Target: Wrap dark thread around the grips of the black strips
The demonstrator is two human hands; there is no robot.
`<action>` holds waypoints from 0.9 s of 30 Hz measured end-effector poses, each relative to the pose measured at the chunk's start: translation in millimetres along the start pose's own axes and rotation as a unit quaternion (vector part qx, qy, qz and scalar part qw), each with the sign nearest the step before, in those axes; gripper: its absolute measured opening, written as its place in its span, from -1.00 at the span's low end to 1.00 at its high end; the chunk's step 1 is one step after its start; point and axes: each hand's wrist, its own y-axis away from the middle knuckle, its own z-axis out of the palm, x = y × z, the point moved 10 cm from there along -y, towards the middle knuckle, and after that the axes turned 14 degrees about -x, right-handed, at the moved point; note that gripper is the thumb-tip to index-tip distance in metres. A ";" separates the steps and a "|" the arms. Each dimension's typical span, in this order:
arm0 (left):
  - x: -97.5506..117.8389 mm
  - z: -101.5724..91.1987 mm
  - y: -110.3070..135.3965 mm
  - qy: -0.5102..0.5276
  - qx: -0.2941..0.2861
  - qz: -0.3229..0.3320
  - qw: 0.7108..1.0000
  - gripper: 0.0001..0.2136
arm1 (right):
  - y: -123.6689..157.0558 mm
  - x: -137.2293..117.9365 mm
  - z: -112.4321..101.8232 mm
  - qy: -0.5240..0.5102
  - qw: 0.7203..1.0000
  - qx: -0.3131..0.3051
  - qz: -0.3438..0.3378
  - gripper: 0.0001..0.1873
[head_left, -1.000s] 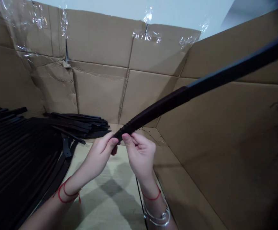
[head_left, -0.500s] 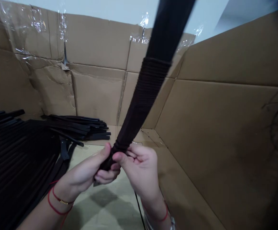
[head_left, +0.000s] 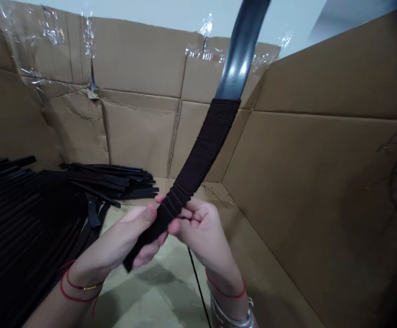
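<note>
Two hands are closed on one black strip (head_left: 198, 157) held up in front of you. Your left hand (head_left: 116, 246) presses its thumb on top of the strip, with its fingers curled underneath. Your right hand (head_left: 198, 230) grips just beside it, its thumb on the near face and its fingers behind, partly hidden by the strip. A short end pokes out below your left hand, and you can't see exactly where your fingers meet.

Above your hands, a ribbed cord wrap (head_left: 215, 127) covers the strip, then gives way to a glossy bare section (head_left: 239, 54) that curves up and is cut off by the top of the view.

Red string (head_left: 80, 287) circles your left wrist. Your right wrist has red string (head_left: 227, 291) and a silver bangle (head_left: 232, 314), which the lower edge cuts off.

To the left, black strips lie in a large pile (head_left: 20, 218) and a smaller stack (head_left: 109, 182), too dark to count. A thin black cord (head_left: 196, 282) crosses the cardboard base (head_left: 150, 287). Taped cardboard walls (head_left: 140, 59) surround everything.
</note>
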 end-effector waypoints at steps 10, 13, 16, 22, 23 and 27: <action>-8.9 -15.5 -12.7 -0.005 0.047 0.006 0.999 -0.40 | -2.2 6.5 -17.2 0.067 0.992 0.107 -0.017 -0.73; -16.0 9.7 -12.5 0.037 -0.093 -0.050 0.994 -0.44 | -1.5 -1.6 -16.1 0.080 0.993 0.089 -0.022 -0.73; 2.3 -5.3 -11.4 -0.005 0.005 0.032 0.999 -0.56 | 2.5 -6.6 -25.9 0.091 0.987 0.132 -0.032 -0.73; -11.7 14.0 -17.6 0.113 -0.058 0.021 0.992 -0.46 | -15.0 20.8 -15.1 0.009 0.998 -0.046 0.030 -0.62; -14.0 20.2 -17.6 0.139 -0.096 0.020 0.985 -0.45 | -15.9 25.2 -13.2 -0.016 0.997 -0.070 0.039 -0.60; -22.7 38.6 -12.4 0.214 -0.225 -0.008 0.951 -0.39 | -15.3 30.6 -13.9 -0.076 0.995 -0.059 0.027 -0.62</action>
